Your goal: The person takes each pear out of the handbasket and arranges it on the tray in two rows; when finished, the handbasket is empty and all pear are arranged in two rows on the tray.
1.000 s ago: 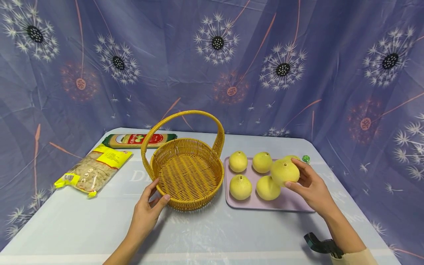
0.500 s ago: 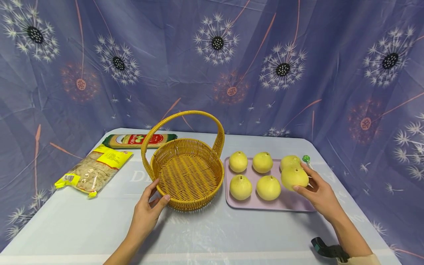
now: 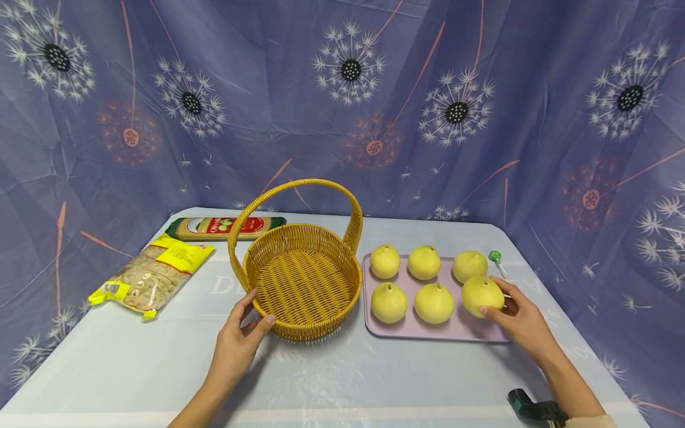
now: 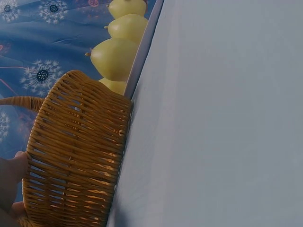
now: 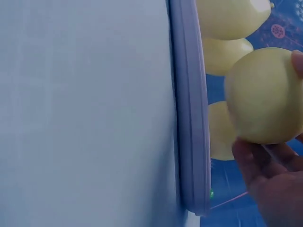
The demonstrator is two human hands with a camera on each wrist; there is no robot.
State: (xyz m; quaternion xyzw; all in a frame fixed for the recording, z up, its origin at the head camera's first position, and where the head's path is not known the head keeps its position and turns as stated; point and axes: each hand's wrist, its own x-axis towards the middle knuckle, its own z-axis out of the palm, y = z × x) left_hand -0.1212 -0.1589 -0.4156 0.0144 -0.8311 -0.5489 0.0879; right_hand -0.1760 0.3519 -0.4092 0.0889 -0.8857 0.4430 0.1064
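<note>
A round yellow wicker basket [image 3: 302, 285] with a tall arched handle stands on the table, nothing inside it. My left hand [image 3: 239, 336] holds its near-left rim between thumb and fingers; in the left wrist view the thumb lies against the wicker side [image 4: 75, 156]. To the right, my right hand [image 3: 516, 315] grips a pale yellow pomelo [image 3: 480, 295], also large in the right wrist view [image 5: 265, 97], just above the near right part of a pink-purple tray [image 3: 444, 333]. Several other pomelos [image 3: 433, 303] sit on that tray in two rows, stem ends up.
A clear and yellow bag of dry food [image 3: 155, 273] lies at the left. Behind it is a long green pack with a red label [image 3: 225, 227]. A green-topped lollipop-like stick [image 3: 495, 257] lies beyond the tray's right edge. A patterned blue curtain hangs behind the table.
My right hand has carried the pomelo to the right and down toward the tray's near right part, uncovering the pomelo behind it. My left hand and the basket have stayed put.
</note>
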